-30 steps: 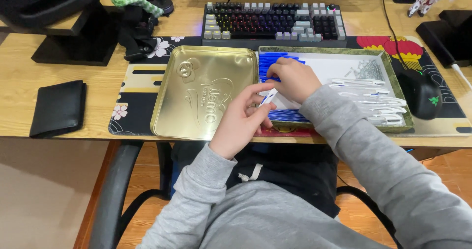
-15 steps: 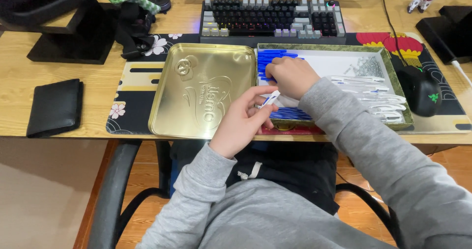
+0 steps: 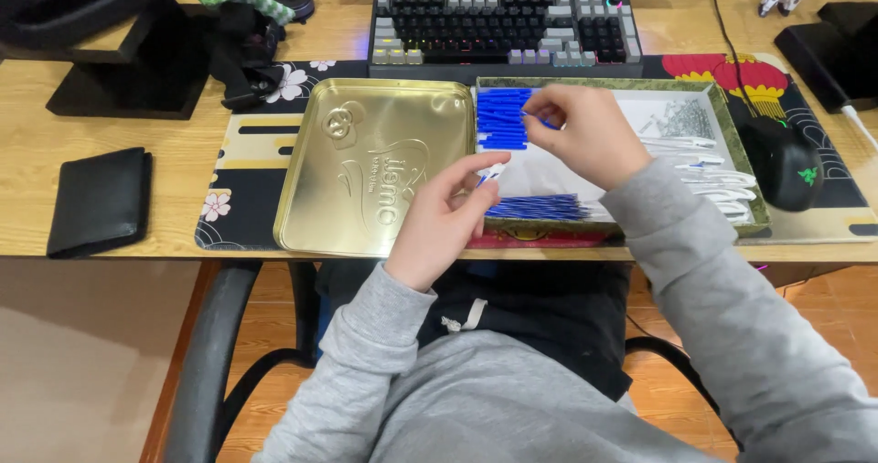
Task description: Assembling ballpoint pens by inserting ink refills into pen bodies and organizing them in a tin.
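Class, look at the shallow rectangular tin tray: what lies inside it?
Inside the shallow rectangular tin tray: blue sticks in rows, more blue sticks nearer, white plastic pieces and small metal bits. The right hand covers the middle.

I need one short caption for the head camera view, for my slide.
Seated person's left hand pinches a small white piece while right hand picks a blue stick from the open tin tray beside its gold lid.

Right hand (image 3: 585, 134) covers part of the tray (image 3: 732, 120) beneath; the blue piece pinched at its fingertips is too small to identify; both forearms leave the lower edge.
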